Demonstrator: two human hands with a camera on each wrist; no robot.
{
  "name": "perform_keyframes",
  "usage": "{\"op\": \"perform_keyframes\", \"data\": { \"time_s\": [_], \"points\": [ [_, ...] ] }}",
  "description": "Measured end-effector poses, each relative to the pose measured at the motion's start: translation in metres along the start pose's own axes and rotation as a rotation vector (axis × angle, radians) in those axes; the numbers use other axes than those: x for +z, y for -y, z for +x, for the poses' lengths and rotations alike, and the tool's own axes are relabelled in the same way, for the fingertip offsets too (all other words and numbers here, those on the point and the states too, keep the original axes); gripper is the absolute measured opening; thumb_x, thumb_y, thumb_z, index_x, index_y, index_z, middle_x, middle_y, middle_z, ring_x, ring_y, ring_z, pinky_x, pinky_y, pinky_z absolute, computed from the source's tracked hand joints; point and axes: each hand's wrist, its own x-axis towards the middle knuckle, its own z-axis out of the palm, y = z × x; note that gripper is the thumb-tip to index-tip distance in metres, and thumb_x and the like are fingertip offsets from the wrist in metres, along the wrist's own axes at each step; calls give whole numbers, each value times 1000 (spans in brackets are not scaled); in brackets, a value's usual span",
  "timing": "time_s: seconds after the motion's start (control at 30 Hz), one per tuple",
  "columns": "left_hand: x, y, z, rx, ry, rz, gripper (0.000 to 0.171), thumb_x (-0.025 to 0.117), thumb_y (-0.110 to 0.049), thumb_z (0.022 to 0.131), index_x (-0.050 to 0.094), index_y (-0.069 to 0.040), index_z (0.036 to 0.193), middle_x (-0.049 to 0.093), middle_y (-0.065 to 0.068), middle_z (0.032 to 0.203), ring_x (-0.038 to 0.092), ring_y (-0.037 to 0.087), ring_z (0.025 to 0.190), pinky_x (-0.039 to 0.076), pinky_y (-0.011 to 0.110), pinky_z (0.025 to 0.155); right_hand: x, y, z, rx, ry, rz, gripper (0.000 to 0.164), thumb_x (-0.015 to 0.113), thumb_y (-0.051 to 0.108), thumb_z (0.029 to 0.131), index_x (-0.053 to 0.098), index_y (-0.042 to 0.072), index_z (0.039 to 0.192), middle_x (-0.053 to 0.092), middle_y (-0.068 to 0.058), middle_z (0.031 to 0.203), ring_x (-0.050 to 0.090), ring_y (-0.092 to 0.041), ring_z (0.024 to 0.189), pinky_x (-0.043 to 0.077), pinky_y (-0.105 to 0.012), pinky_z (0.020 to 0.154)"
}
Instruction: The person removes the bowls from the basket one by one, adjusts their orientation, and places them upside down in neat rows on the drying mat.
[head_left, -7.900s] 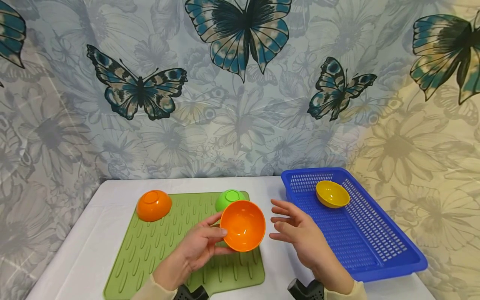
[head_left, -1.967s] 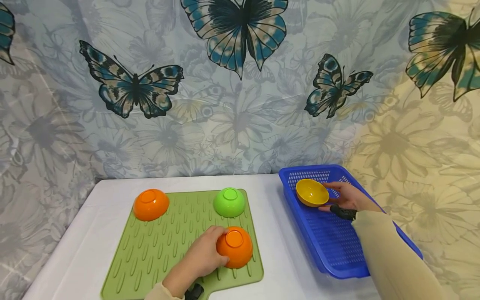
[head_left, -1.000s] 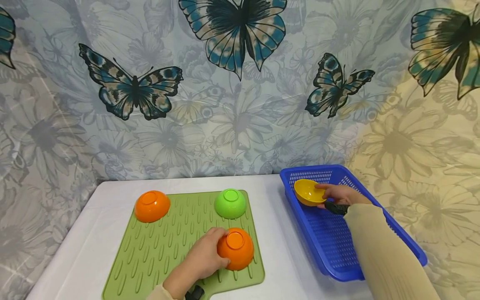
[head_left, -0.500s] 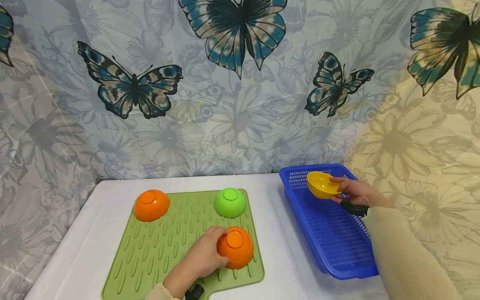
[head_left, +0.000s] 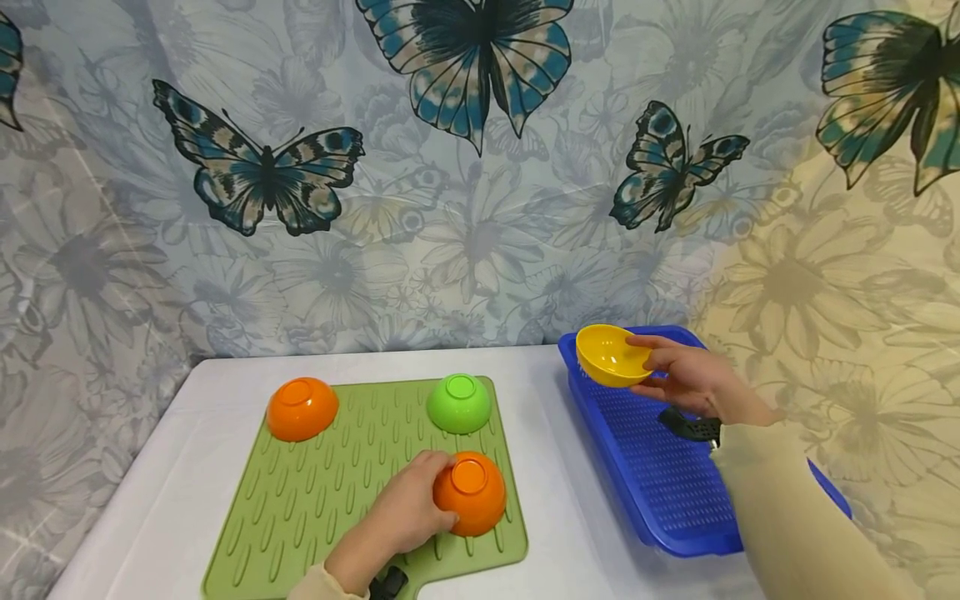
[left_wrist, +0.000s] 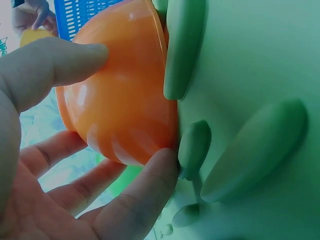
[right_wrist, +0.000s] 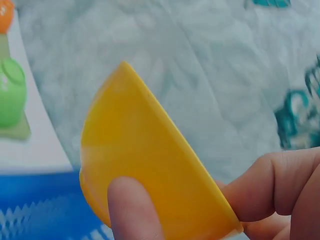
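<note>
My left hand [head_left: 416, 504] holds an orange bowl [head_left: 472, 493] that rests upside down on the green drying mat [head_left: 330, 500]. In the left wrist view the thumb lies along that bowl's side and the fingers wrap below it, one fingertip at the rim. My right hand [head_left: 690, 379] pinches a yellow bowl [head_left: 611, 358] by its right side, raised over the back of the blue basket [head_left: 637, 508]. The right wrist view shows this bowl [right_wrist: 135, 150] tilted, thumb on the outside and fingers at the rim.
A second orange bowl [head_left: 302, 408] stands upside down at the mat's back left corner. An upturned green bowl [head_left: 459, 404] is at its back right. Both mat and basket lie on a white-covered table [head_left: 555, 467], before a butterfly-print cloth [head_left: 480, 250].
The yellow bowl, low in the basket a second ago, has been lifted and has moved left toward the basket's back corner. My left hand stays on the orange bowl, set upside down since the earliest frame.
</note>
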Motion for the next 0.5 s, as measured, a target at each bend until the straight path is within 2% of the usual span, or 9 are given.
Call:
{"op": "perform_keyframes", "data": {
  "time_s": [0.3,0.4,0.5],
  "points": [
    [0,-3,-1,-7,3,19,61,86,-12,72,58,-10,127,55,6,123,59,29,106,50,51,88,49,-11,-7,-12,30,-4,56,46,-11,91,47,11,143,9,-15,156,58,-34,102,56,-42,84],
    [0,-7,-2,0,16,59,62,84,-13,76,56,-6,130,55,11,127,59,32,109,50,52,89,59,-16,-8,-25,45,-25,56,47,-11,90,48,8,142,10,-16,157,59,-34,102,57,-43,82],
    [-4,-13,-5,2,27,127,69,83,-19,78,52,-3,138,49,18,138,56,38,117,49,54,91,67,-21,-9,-38,57,-52,55,46,-11,89,47,5,142,11,-17,157,59,-33,101,58,-44,80]
  ]
}}
